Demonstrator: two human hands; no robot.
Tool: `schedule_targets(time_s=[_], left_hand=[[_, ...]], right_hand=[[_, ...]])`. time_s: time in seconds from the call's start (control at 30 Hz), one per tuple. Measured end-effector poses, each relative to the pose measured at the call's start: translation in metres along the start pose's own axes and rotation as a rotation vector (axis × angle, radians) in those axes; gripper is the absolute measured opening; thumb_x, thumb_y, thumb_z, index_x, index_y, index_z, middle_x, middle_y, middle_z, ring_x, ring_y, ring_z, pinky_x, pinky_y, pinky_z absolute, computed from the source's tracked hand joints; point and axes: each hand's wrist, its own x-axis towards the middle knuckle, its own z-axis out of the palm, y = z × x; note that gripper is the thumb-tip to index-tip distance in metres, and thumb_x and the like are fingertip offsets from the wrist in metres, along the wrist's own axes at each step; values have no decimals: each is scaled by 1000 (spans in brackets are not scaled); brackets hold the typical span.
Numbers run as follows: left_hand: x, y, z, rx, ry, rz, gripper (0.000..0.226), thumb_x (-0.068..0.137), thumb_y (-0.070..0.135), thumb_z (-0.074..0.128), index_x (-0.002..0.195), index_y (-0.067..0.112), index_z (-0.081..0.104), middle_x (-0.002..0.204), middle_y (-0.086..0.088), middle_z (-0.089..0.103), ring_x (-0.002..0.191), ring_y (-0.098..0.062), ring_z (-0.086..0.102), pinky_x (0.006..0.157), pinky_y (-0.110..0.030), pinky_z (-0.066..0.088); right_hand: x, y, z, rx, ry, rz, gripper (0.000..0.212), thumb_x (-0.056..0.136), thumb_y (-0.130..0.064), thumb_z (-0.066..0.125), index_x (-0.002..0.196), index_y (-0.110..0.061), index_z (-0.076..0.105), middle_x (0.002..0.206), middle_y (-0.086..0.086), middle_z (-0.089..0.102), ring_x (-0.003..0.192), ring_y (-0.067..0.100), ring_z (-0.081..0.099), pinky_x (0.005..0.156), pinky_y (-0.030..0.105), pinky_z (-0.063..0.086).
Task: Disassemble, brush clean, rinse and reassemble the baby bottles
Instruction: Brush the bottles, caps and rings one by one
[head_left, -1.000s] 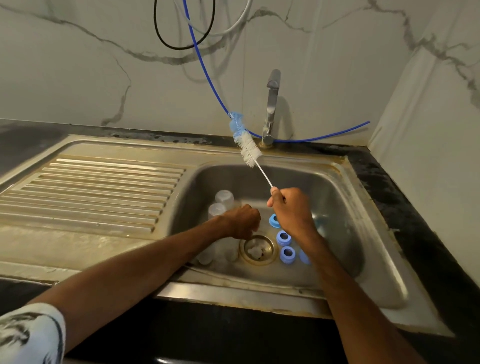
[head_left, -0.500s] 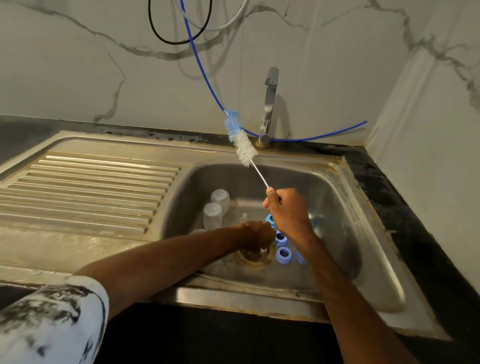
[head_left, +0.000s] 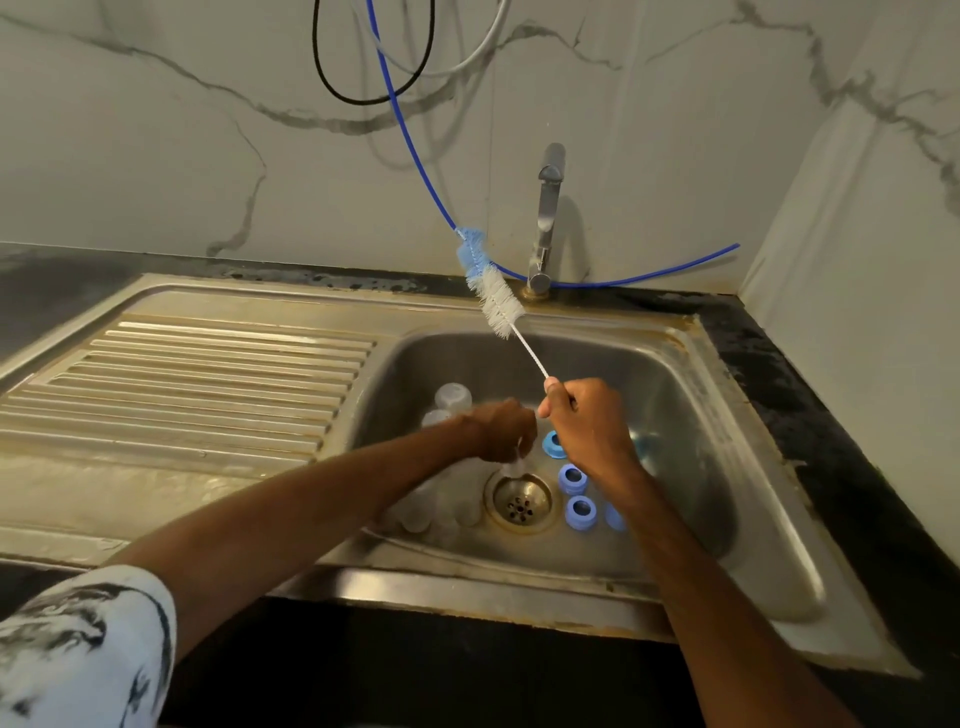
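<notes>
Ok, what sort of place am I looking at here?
Most likely a home kitchen: a stainless steel sink with a ribbed drainboard, a tap against a marble-look wall, and a dark countertop; blue bottle rings lie in the basin.

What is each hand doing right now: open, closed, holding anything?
Left hand: fingers curled round a small clear part; which part cannot be told.
Right hand: grips the bottle brush by its wire handle, bristles pointing up.

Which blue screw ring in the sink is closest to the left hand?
The rearmost blue plastic screw ring, just right of the left hand; the other blue rings sit nearer the front, beside the metal drain.
</notes>
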Motion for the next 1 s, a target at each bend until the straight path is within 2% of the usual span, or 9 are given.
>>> schedule_targets(time_s=[0.13,0.3,0.63,0.77,0.87,0.93,1.0], left_hand=[[-15,-28,-2,106,38,-53,21,86,14,75,106,21,73,118,-3,69,106,-23,68,87,-40,56],[-18,-29,7,285,24,-37,21,88,10,70,107,20,72,119,-6,69,110,-27,67,86,-40,53],[-10,-23,19,349,9,-14,16,89,12,70,103,20,69,114,-5,69,112,-26,64,90,-42,54],[-8,-26,23,381,-1,3,24,88,21,75,110,21,67,119,-4,66,114,-24,61,93,-41,52],[-7,-29,23,336,57,29,36,84,28,79,116,21,65,121,-2,65,116,-24,57,96,-38,48],[-6,-28,21,288,100,29,34,85,30,78,117,22,67,120,-2,66,117,-24,57,95,-36,45],[-6,-21,17,211,146,35,31,87,32,76,116,24,68,119,-1,68,116,-23,59,95,-37,46]], right_hand=[[-2,-2,-2,0,-12,-4,46,105,-20,50,71,1,72,48,-14,52,46,-8,55,50,7,39],[-1,-1,-2,-3,-8,-15,45,105,-19,51,71,0,74,45,-15,50,46,-7,55,51,7,39],[2,3,1,-13,-16,-18,45,105,-21,52,70,-2,74,39,-16,49,46,-6,55,51,7,38],[3,5,1,-14,-11,-24,45,104,-21,52,69,-2,73,40,-15,50,45,-5,55,49,7,38],[4,7,1,-10,-6,-22,47,104,-24,52,67,-1,70,43,-8,54,44,1,54,48,13,39],[5,10,0,-1,-13,-31,50,103,-27,53,65,1,66,49,6,58,45,10,52,52,34,46],[6,12,-6,17,-24,-49,51,102,-28,54,62,3,62,49,10,56,45,13,48,54,38,44]])
